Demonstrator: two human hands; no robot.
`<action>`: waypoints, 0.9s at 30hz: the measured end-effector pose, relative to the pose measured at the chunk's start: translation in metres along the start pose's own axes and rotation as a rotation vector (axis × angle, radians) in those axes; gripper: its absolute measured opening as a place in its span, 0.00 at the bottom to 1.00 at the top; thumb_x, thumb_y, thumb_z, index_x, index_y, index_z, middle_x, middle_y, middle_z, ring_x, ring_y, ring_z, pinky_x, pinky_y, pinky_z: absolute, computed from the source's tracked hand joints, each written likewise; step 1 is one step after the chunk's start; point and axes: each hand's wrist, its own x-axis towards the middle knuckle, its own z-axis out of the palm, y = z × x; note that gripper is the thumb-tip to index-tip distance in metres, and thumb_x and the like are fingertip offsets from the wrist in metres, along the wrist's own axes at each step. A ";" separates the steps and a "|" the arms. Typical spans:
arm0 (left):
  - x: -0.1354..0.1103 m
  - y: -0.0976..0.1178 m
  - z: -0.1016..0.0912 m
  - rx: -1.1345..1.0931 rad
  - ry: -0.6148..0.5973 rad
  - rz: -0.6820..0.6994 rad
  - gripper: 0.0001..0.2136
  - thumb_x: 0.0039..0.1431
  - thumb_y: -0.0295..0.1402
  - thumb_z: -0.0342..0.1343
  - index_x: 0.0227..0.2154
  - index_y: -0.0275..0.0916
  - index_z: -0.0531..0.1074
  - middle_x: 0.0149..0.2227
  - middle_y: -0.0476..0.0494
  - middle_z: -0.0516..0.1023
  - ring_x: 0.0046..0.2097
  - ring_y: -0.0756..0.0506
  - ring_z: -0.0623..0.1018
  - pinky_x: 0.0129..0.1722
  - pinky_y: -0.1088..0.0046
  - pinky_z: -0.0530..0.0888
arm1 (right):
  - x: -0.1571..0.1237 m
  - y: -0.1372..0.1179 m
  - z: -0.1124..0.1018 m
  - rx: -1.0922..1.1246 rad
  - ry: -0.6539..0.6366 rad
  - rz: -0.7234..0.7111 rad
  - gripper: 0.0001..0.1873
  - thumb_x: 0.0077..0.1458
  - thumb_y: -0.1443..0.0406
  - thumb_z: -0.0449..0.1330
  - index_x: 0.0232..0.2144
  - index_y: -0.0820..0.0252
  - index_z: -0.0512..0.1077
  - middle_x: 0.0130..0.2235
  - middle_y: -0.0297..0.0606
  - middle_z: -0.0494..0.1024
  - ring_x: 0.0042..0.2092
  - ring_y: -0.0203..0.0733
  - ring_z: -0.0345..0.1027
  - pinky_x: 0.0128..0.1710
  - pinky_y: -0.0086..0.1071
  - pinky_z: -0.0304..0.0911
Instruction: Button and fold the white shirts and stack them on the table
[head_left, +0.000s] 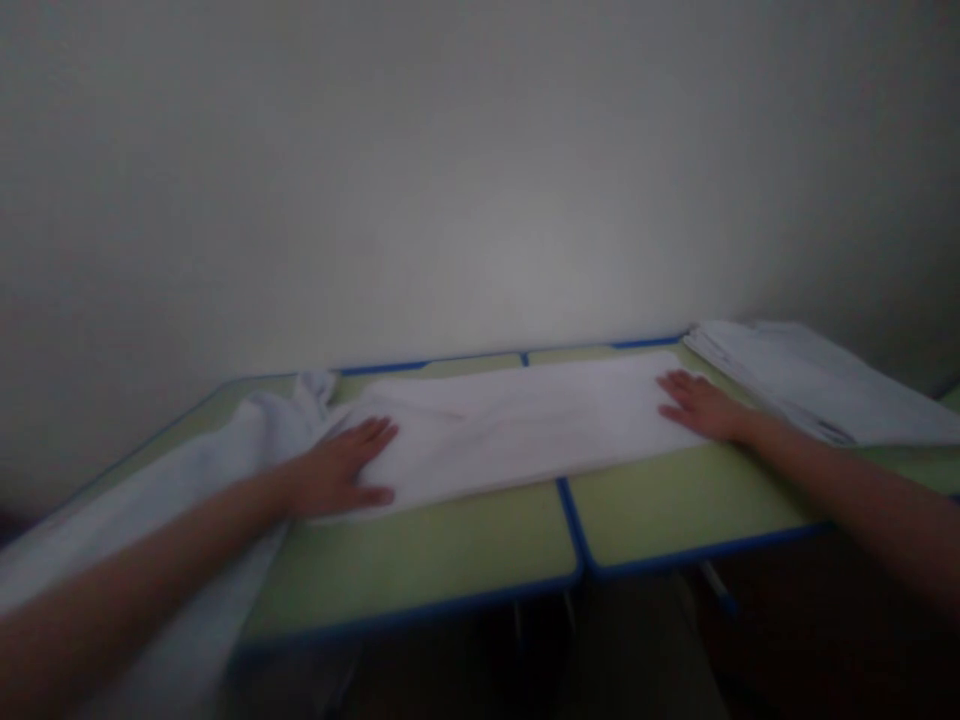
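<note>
while both hands, left hand (341, 475) and right hand (697, 405), press flat with no grip, the white cloth (517, 425) lies folded long.

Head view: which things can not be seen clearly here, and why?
- Folded white cloth: weave and number of layers lost to blur and dim light.
- Left hand and right hand lie flat on it; what is under the palms is hidden.
- Loose white cloth: cut off by the left and bottom edges.
- Stack of white cloths: cut off by the right edge.
- Under the green tables: too dark.
</note>
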 end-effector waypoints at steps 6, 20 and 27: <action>-0.035 0.028 -0.029 -0.055 -0.022 0.075 0.41 0.52 0.55 0.45 0.63 0.37 0.40 0.64 0.40 0.38 0.64 0.40 0.45 0.61 0.63 0.48 | -0.006 0.005 -0.024 -0.007 -0.141 0.064 0.38 0.54 0.46 0.45 0.61 0.60 0.50 0.63 0.45 0.49 0.63 0.53 0.38 0.60 0.52 0.37; -0.048 0.045 0.023 -0.055 0.148 -0.149 0.36 0.58 0.52 0.38 0.63 0.32 0.43 0.64 0.37 0.39 0.64 0.39 0.45 0.62 0.61 0.51 | 0.060 -0.313 -0.060 0.213 -0.040 -0.797 0.41 0.57 0.45 0.38 0.63 0.68 0.43 0.64 0.48 0.42 0.64 0.48 0.35 0.62 0.42 0.33; -0.060 0.050 0.009 -0.058 0.107 -0.134 0.37 0.57 0.53 0.38 0.62 0.32 0.42 0.64 0.37 0.38 0.64 0.39 0.45 0.61 0.59 0.51 | 0.094 -0.263 -0.044 0.212 -0.050 -0.708 0.43 0.55 0.44 0.43 0.63 0.67 0.43 0.64 0.48 0.41 0.64 0.48 0.35 0.62 0.41 0.37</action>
